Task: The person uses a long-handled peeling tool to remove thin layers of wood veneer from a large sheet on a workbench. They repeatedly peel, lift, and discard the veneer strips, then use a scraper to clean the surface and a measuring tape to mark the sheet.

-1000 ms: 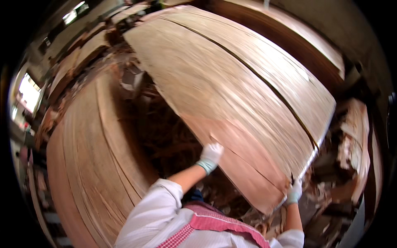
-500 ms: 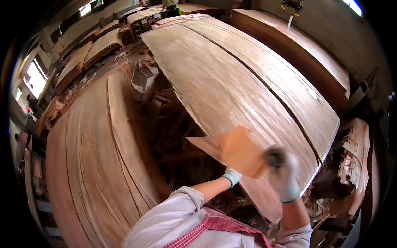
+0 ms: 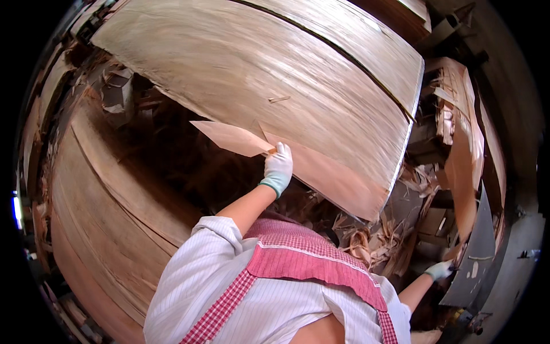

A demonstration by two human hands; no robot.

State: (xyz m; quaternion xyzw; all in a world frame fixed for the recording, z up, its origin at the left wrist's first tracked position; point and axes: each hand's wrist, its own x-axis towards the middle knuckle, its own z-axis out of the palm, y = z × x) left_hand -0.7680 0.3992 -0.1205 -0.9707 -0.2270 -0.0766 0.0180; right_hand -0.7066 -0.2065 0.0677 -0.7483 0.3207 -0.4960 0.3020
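Note:
My left hand (image 3: 278, 169), in a white glove with a teal cuff, is closed around one end of a thin, pointed piece of wood veneer (image 3: 232, 137). The piece sticks out leftward over the dark gap beside a large stack of pale veneer sheets (image 3: 252, 74). Under and beside that hand, a pinkish veneer strip (image 3: 338, 172) lies along the stack's near edge. Far to the lower right, my gloved right hand (image 3: 439, 270) reaches to the edge of a dark grey board (image 3: 472, 258). Something small and dark shows at its fingertips; its kind cannot be made out.
Another veneer stack (image 3: 109, 200) stands on the left, across the dark gap. Curled veneer scraps (image 3: 372, 243) litter the ground near the stack's right corner. Beyond them, a bundle of torn veneer (image 3: 461, 132) leans at the right.
The view has tilted down and turned right. My right hand has left the veneer piece, carrying a dark object, and moved away to the right. My left hand now holds the piece by one end.

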